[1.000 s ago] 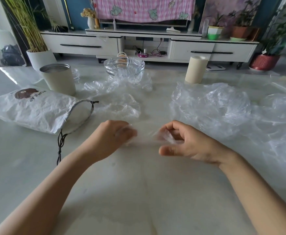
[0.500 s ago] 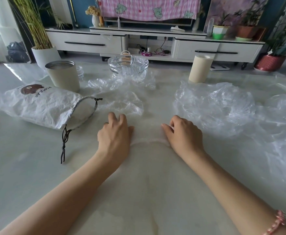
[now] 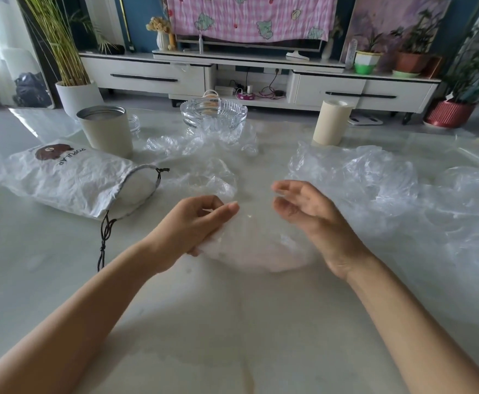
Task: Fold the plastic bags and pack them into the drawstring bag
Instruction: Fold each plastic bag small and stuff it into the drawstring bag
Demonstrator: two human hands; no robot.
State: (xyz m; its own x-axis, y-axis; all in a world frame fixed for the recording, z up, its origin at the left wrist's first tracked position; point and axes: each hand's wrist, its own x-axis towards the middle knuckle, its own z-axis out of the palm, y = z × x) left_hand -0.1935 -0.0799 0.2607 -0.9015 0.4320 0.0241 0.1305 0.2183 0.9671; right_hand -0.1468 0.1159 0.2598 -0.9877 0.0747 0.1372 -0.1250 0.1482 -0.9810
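On the pale table, a clear plastic bag (image 3: 256, 247) is stretched between my two hands. My left hand (image 3: 194, 224) grips its left end with curled fingers. My right hand (image 3: 308, 216) hovers over the right end, loose fingers apart, slightly blurred. The white drawstring bag (image 3: 70, 180), printed with a brown bear, lies on its side to the left, its mouth gaping toward my hands. Its dark cord (image 3: 105, 237) trails toward me. More crumpled clear bags lie in a large heap on the right (image 3: 360, 180) and in a smaller one past my hands (image 3: 204, 173).
A beige metal cup (image 3: 105, 130) stands behind the drawstring bag. A glass bowl (image 3: 212, 112) and a beige roll (image 3: 332, 123) stand near the table's far edge. A white TV cabinet (image 3: 261, 78) and potted plants are beyond the table.
Both hands were pressing the bag flat on the table. Now they have lifted; the left one grips the bag's end and the right one has opened above it.
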